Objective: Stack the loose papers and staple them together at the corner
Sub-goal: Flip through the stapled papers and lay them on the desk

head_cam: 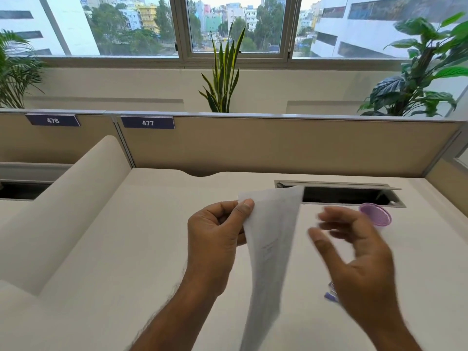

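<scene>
So the person's left hand (217,239) has the papers (272,249) pinched at the upper left corner, thumb on the near face and fingers curled behind. They're lifted off the white desk (126,236), hanging down on a slant. Can't tell how many sheets are in there, it reads as one thin pale sheet with faint print.

The right hand (354,252) is just beside the sheets, not touching, fingers spread and loosely curved, holding nothing. It's blurry.

Under that right wrist there's a small blue and white thing (331,293) on the desk, mostly hidden. Might be the stapler, honestly can't say. A purple lid-like thing (376,214) sits further back near the cable slot (347,194).

If it were me: get the right hand onto the free edge, tap the long edge on the desk to square everything, and keep that corner pinch firm so nothing slides before stapling.
</scene>
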Available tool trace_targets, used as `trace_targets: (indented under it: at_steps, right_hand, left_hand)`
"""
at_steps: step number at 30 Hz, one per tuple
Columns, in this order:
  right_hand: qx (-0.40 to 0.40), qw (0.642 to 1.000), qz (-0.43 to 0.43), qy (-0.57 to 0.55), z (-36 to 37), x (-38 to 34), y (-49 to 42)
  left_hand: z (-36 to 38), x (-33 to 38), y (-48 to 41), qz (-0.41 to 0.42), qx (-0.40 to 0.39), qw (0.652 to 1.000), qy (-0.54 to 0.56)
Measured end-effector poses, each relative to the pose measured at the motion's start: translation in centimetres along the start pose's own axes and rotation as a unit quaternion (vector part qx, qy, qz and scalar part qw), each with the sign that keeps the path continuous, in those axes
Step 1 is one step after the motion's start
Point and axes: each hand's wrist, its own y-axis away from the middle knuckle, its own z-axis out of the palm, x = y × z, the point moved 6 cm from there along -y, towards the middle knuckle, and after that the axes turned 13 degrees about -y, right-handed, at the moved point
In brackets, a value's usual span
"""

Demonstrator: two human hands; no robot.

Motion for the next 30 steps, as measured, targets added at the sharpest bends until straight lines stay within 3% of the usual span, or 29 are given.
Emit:
trace_targets:
  at_steps: [3,5,10,13,16,19,23,25,30]
  right_hand:
    - [-0.112,0.993,0.026,-0.031,4.6,-1.7,1.0]
    - [-0.126,0.991,0.024,-0.033,5.9,-2.0,0.9]
    - [-0.082,0.996,-0.012,-0.043,5.6,-2.4,-0.1]
    - [-0.047,0.993,0.045,-0.101,4.8,-1.7,-0.7]
    - [-0.019,0.972,0.125,-0.197,3.8,-0.9,-1.4]
    - [-0.011,0.938,0.212,-0.275,3.3,0.0,-1.5]
    - [-0.023,0.911,0.259,-0.319,2.8,0.4,-1.5]
    - [-0.022,0.909,0.268,-0.32,2.6,0.5,-1.6]
    - [0.014,0.937,0.231,-0.261,1.8,0.2,-2.7]
  left_hand:
    - [0.8,0.2,1.2,0.027,0.013,0.999,-0.025]
    - [1.2,0.9,2.1,0.059,0.03,0.997,-0.045]
    - [2.7,1.5,3.7,0.111,-0.014,0.992,-0.06]
    - [2.9,1.7,4.2,0.136,-0.02,0.987,-0.078]
    - [1.5,2.1,3.4,0.174,0.031,0.976,-0.126]
    - [-1.1,0.3,0.7,0.112,0.094,0.973,-0.18]
    - [-2.3,-3.4,-1.9,-0.055,-0.029,0.995,-0.076]
    - [-2.0,-4.2,-1.8,-0.065,-0.08,0.993,-0.056]
    - [-2.8,-4.4,-1.2,-0.018,-0.047,0.997,-0.066]
